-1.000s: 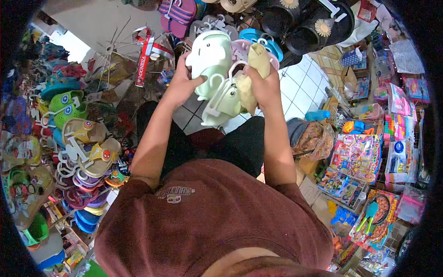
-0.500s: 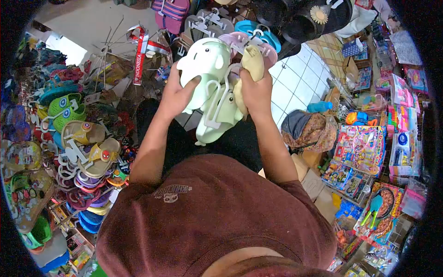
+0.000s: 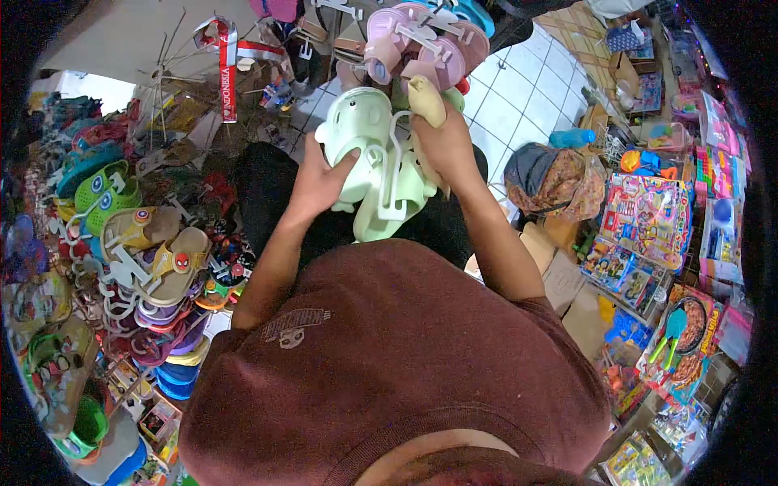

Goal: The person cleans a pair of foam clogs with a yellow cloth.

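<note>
A pair of pale green clog-like sandals (image 3: pixel 356 120) with small animal-face details hangs together on a white plastic hanger (image 3: pixel 393 194), held in front of my body. My left hand (image 3: pixel 320 182) grips the left side of the pair, its thumb pressed over the edge near the hanger. At the other side, my right hand (image 3: pixel 446 154) is closed around a crumpled pale yellow cloth (image 3: pixel 425 101), which sticks out above the fingers and lies against the second sandal. The right fingertips are mostly hidden.
Pink sandals (image 3: pixel 385 32) on hangers lie just beyond my hands. Stacked footwear, including green clogs (image 3: pixel 109 194) and brown sandals (image 3: pixel 178 259), fills the left. Packaged toys (image 3: pixel 648 215), a patterned cloth bag (image 3: pixel 559 178) and cardboard (image 3: pixel 563 283) are on the right.
The green sandals have come slightly down and tilted, still between both hands. The view has shifted, showing more of the pink sandals and floor tiles beyond.
</note>
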A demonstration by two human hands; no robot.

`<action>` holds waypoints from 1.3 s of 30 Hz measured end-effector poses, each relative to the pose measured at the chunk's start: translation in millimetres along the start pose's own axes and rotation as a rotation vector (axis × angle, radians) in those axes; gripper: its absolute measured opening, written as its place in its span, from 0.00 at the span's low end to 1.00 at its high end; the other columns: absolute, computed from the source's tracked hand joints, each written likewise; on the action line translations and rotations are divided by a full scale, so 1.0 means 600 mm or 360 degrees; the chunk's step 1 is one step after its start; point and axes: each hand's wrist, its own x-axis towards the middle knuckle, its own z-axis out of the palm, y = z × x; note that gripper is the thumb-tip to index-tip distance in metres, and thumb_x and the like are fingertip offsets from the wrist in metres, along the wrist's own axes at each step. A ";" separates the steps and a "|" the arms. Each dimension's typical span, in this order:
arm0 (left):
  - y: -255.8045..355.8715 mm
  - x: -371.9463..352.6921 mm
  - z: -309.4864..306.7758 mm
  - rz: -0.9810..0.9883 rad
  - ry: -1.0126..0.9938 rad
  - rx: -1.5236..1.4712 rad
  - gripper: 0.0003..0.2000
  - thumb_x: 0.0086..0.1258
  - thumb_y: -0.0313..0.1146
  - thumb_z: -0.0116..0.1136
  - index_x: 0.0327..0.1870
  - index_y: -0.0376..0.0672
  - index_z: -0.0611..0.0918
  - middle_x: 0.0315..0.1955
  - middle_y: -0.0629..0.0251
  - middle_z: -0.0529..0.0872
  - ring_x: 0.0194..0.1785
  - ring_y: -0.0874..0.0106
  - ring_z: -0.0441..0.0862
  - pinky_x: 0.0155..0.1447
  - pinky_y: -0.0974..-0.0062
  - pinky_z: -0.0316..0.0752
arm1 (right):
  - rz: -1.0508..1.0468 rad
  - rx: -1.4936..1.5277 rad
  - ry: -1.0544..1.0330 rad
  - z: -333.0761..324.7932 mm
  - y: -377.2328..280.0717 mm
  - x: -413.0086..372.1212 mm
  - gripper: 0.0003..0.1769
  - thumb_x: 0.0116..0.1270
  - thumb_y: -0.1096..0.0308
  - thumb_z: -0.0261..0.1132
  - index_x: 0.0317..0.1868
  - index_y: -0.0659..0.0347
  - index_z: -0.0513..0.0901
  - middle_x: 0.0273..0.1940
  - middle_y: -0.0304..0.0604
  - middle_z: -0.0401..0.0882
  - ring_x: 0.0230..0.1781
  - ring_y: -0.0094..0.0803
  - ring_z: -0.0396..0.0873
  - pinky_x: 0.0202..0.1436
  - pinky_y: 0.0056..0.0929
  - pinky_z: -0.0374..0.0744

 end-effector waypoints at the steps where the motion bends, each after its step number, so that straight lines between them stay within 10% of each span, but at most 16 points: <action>1: -0.001 -0.004 0.006 -0.0060 0.0030 -0.0062 0.22 0.68 0.29 0.63 0.57 0.31 0.66 0.48 0.55 0.79 0.51 0.73 0.78 0.54 0.73 0.75 | 0.0026 0.0030 0.0011 -0.003 -0.001 -0.002 0.21 0.60 0.68 0.65 0.53 0.66 0.79 0.43 0.55 0.84 0.43 0.47 0.83 0.49 0.38 0.78; 3: -0.006 -0.007 0.015 -0.0174 0.0093 -0.0180 0.23 0.68 0.29 0.63 0.56 0.31 0.65 0.49 0.55 0.79 0.51 0.73 0.78 0.54 0.73 0.75 | 0.0072 0.0097 0.0037 -0.007 -0.007 -0.009 0.23 0.59 0.66 0.65 0.55 0.65 0.78 0.47 0.59 0.82 0.48 0.56 0.81 0.52 0.43 0.78; 12: 0.048 0.008 -0.012 -0.0265 0.0017 -0.0306 0.16 0.69 0.26 0.59 0.54 0.31 0.73 0.43 0.56 0.84 0.43 0.74 0.81 0.49 0.75 0.77 | 0.0018 0.0095 0.0020 -0.012 -0.029 -0.022 0.20 0.60 0.70 0.63 0.54 0.66 0.79 0.42 0.51 0.84 0.41 0.38 0.83 0.48 0.32 0.78; 24: 0.062 0.002 -0.027 -0.0164 -0.0112 -0.0112 0.38 0.48 0.27 0.79 0.60 0.31 0.67 0.50 0.56 0.80 0.53 0.68 0.78 0.57 0.70 0.76 | 0.0012 0.0357 -0.0022 -0.013 -0.046 -0.033 0.18 0.61 0.71 0.64 0.51 0.66 0.79 0.40 0.48 0.83 0.40 0.34 0.82 0.47 0.31 0.78; 36: 0.076 -0.011 -0.011 -0.0393 0.0112 -0.0288 0.30 0.53 0.27 0.76 0.55 0.30 0.71 0.47 0.54 0.82 0.49 0.70 0.81 0.52 0.72 0.79 | -0.0038 0.0110 -0.0097 -0.029 -0.063 -0.036 0.20 0.59 0.65 0.66 0.52 0.61 0.80 0.42 0.58 0.84 0.46 0.55 0.82 0.50 0.45 0.79; 39: 0.083 -0.015 -0.018 -0.0372 0.0087 -0.0080 0.32 0.52 0.29 0.78 0.55 0.30 0.71 0.47 0.54 0.82 0.49 0.68 0.81 0.53 0.71 0.78 | -0.0023 0.0017 -0.0083 -0.029 -0.074 -0.042 0.19 0.60 0.66 0.67 0.52 0.62 0.79 0.42 0.51 0.84 0.43 0.42 0.83 0.49 0.36 0.78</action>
